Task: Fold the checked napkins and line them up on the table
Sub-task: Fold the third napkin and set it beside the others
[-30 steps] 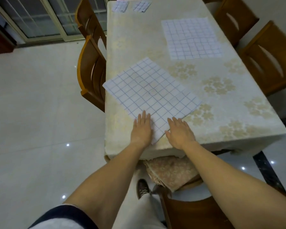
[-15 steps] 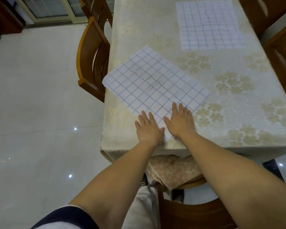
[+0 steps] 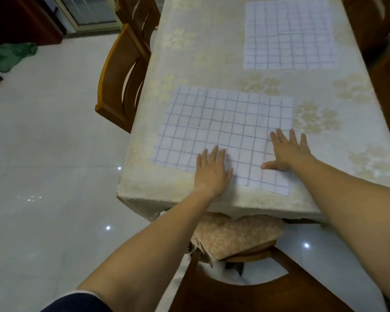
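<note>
While both flat, empty palms, left hand point(image 3: 212, 170) and right hand point(image 3: 287, 152), are pressing the near white blue-checked cloth napkin point(image 3: 223, 131), nothing is looking folded; the far checked napkin point(image 3: 288, 34) is also lying unfolded.

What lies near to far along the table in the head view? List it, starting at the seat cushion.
Seat cushion → table edge → left hand → near napkin → far napkin.
</note>
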Tool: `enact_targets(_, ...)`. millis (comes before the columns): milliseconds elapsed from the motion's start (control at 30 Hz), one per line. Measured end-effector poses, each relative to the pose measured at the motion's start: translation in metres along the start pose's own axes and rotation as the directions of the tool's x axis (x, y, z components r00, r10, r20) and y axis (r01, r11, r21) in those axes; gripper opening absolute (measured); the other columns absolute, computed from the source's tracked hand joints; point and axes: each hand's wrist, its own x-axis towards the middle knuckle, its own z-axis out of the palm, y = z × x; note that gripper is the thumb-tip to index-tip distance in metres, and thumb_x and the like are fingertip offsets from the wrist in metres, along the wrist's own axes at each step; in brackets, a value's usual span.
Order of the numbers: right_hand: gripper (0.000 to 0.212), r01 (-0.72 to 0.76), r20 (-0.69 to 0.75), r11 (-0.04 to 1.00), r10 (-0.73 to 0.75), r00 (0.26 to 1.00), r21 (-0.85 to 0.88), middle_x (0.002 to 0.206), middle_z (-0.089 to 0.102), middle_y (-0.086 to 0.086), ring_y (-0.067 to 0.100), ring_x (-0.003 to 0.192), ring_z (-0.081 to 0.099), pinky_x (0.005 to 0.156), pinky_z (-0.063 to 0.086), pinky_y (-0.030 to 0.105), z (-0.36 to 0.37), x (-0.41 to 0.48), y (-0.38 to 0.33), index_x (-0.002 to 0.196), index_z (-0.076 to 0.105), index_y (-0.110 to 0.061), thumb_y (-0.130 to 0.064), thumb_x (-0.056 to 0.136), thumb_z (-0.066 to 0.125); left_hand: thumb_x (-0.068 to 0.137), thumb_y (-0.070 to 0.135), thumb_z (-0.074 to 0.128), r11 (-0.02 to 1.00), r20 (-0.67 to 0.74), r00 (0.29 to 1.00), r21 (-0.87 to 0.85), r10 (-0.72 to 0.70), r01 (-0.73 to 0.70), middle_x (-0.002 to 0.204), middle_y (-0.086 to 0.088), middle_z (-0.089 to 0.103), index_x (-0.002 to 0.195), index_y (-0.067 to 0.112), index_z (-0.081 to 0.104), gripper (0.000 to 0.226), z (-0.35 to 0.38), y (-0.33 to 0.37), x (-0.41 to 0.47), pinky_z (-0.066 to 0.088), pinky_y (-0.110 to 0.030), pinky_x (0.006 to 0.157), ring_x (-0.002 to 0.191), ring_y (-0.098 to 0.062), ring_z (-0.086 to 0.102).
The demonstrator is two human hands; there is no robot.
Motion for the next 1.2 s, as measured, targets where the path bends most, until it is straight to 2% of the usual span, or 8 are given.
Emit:
enact_targets(100,0.126,0.030,-0.020,0.999,-0.029,0.999,0.037,0.166,-0.023,0.006,0.038,0.153,-0.015,0.122,-0.006,0.058,-0.014,0.007,0.006,0.159,-0.016,-0.021,-0.081,0.077,0.059,0.107,0.055,0.038,0.999,-0.025,0.999,0.031,-0.036,0.037,0.172,-0.004,-0.014,0.165,0.022,-0.002,0.078,-0.009,-0.020,0.036,-0.004,-0.048,0.128,0.158,-0.033,-0.011)
enact_targets(267,0.087,0.146,-0.262,0.955,-0.076,0.962,0.258,0.168,-0.017,0.005,0.030,0.155,-0.012,0.125,-0.007,0.048,-0.003,0.026,-0.061,0.161,-0.010,-0.024,-0.072,0.097,0.025,0.093,0.079,0.038,0.984,0.076,0.981,0.035,-0.179,0.177,0.169,-0.003,-0.027,0.162,0.023,-0.017,0.105,-0.006,-0.046,0.071,-0.009,-0.052,0.127,0.156,-0.034,-0.021)
enact_targets(433,0.084,0.189,-0.339,0.970,-0.128,0.932,0.151,0.168,-0.018,0.000,0.024,0.154,-0.018,0.124,-0.009,0.050,0.048,0.029,-0.042,0.160,-0.013,-0.026,-0.076,0.095,0.005,0.090,0.086,0.024,0.977,0.034,0.977,-0.038,-0.211,0.212,0.167,0.001,-0.030,0.161,0.026,-0.020,0.103,0.024,-0.019,0.051,-0.017,-0.054,0.121,0.154,-0.031,-0.027)
enact_targets(567,0.088,0.116,-0.324,0.984,-0.065,0.944,0.138,0.165,-0.027,0.002,0.026,0.152,-0.026,0.124,-0.011,0.050,0.051,0.026,-0.008,0.158,-0.018,-0.026,-0.080,0.092,0.003,0.091,0.086,0.013,0.978,-0.043,0.979,-0.072,-0.200,0.196,0.168,0.004,-0.029,0.163,0.028,-0.016,0.097,0.028,-0.018,0.040,-0.018,-0.051,0.123,0.154,-0.026,-0.028)
enact_targets(667,0.082,0.085,-0.414,0.977,0.003,0.910,0.194,0.167,-0.021,0.004,0.025,0.153,-0.021,0.124,-0.012,0.046,0.030,0.037,-0.013,0.160,-0.012,-0.022,-0.072,0.098,0.007,0.102,0.069,0.011,0.994,-0.189,0.977,0.018,-0.102,0.108,0.171,0.002,-0.018,0.165,0.026,-0.005,0.078,0.018,-0.014,0.066,-0.013,-0.050,0.126,0.157,-0.025,-0.020)
enact_targets(833,0.068,0.178,-0.411,0.969,-0.094,0.907,0.169,0.169,-0.012,-0.001,0.022,0.155,-0.013,0.125,-0.005,0.046,0.010,0.071,-0.057,0.161,-0.005,-0.023,-0.057,0.104,0.009,0.106,0.062,0.018,0.998,-0.049,0.999,0.064,-0.001,0.004,0.172,0.008,-0.011,0.165,0.034,-0.002,0.068,0.001,-0.002,0.124,-0.014,-0.052,0.126,0.158,-0.023,-0.014)
enact_targets(1100,0.085,0.007,-0.314,0.987,0.044,0.948,0.158,0.165,-0.026,-0.002,0.022,0.153,-0.023,0.125,-0.007,0.049,0.024,0.075,0.026,0.160,-0.014,-0.017,-0.072,0.095,-0.005,0.096,0.078,0.009,0.977,-0.058,0.976,0.025,-0.211,0.212,0.169,0.012,-0.023,0.160,0.046,-0.011,0.075,-0.018,-0.082,0.131,-0.014,-0.055,0.125,0.156,-0.024,-0.022)
enact_targets(1200,0.079,-0.024,-0.427,0.973,0.123,0.896,0.229,0.169,-0.004,0.011,0.028,0.155,-0.012,0.125,-0.010,0.047,0.003,0.081,0.010,0.159,0.019,-0.007,-0.059,0.102,0.004,0.100,0.072,0.014,0.981,-0.137,0.976,0.072,-0.170,0.181,0.172,0.005,-0.014,0.164,0.037,-0.001,0.075,-0.029,-0.085,0.144,-0.017,-0.052,0.124,0.157,-0.027,-0.020)
